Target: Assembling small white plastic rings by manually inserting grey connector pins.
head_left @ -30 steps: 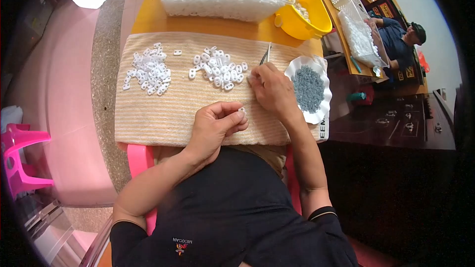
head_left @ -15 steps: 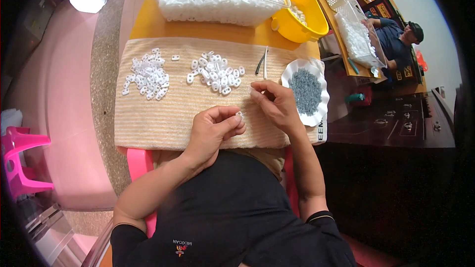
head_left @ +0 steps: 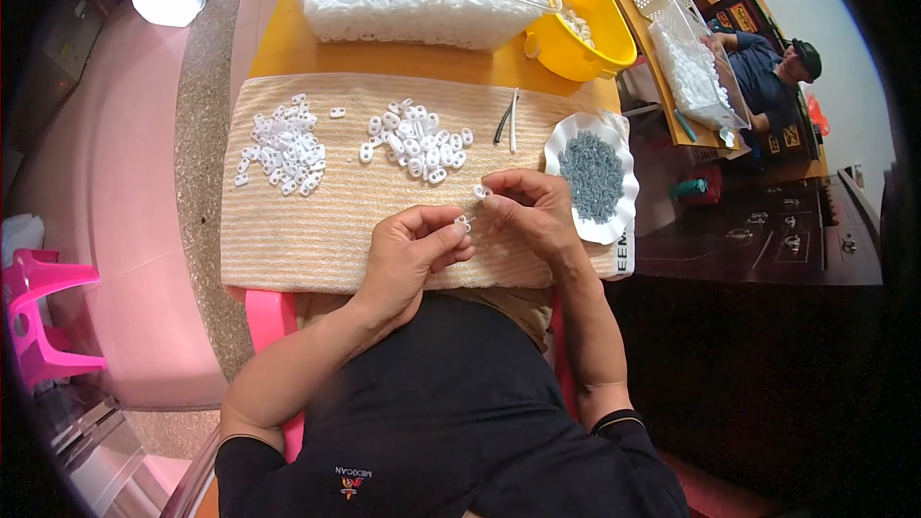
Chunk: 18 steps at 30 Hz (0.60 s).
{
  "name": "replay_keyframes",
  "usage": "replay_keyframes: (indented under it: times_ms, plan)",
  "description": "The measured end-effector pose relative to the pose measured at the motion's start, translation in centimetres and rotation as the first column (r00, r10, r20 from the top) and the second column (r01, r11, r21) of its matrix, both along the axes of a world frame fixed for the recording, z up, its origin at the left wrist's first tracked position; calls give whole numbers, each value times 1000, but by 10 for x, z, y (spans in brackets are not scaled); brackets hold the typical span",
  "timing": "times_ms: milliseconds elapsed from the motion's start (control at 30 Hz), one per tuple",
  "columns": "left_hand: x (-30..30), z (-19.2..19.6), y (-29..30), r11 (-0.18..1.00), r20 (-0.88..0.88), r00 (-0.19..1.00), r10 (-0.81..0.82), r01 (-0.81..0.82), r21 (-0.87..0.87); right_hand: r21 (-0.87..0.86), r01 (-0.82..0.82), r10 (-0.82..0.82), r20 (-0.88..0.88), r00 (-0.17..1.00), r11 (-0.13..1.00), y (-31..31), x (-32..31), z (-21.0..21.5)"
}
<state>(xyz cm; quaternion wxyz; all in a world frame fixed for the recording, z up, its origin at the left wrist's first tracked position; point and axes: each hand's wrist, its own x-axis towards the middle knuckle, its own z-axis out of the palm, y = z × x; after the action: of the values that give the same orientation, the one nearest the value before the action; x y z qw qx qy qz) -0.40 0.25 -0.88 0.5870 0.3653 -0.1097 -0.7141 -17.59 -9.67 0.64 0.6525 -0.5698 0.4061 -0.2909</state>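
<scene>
My left hand (head_left: pixel 419 245) pinches a small white plastic piece with holes (head_left: pixel 463 223) between thumb and forefinger. Close by on the right, my right hand (head_left: pixel 530 211) grips another small white plastic piece (head_left: pixel 481 191) at its fingertips. The two pieces are near each other but apart. Beyond my hands lies a pile of white two-hole pieces (head_left: pixel 422 144); a second pile (head_left: pixel 284 149) is farther left, with one loose piece (head_left: pixel 337 112) between. A white scalloped dish (head_left: pixel 625 203) of small grey rod-like parts (head_left: pixel 590 177) sits right of my right hand.
A striped beige towel (head_left: pixel 288 254) covers the near table. A black stick (head_left: pixel 503 123) and a white stick (head_left: pixel 513 125) lie on it. Behind stand a clear bin (head_left: pixel 297 0) of white pieces and a yellow basin (head_left: pixel 609 53). A person (head_left: pixel 767 67) sits at another table, far right.
My right hand has shifted slightly left toward my left hand, and a white piece now shows at its fingertips. My left hand has barely moved.
</scene>
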Motion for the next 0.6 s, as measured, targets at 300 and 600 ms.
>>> replay_keyframes:
  times_ms: [300,600]
  plan:
    - [1,-2,0,1000,-2,1000,-15,15,-1,41,-21,20,29,999,999,1,-1,-3]
    - [1,-3,0,1000,-6,1000,-7,7,-4,-211,-100,89,-59,994,972,0,0,3]
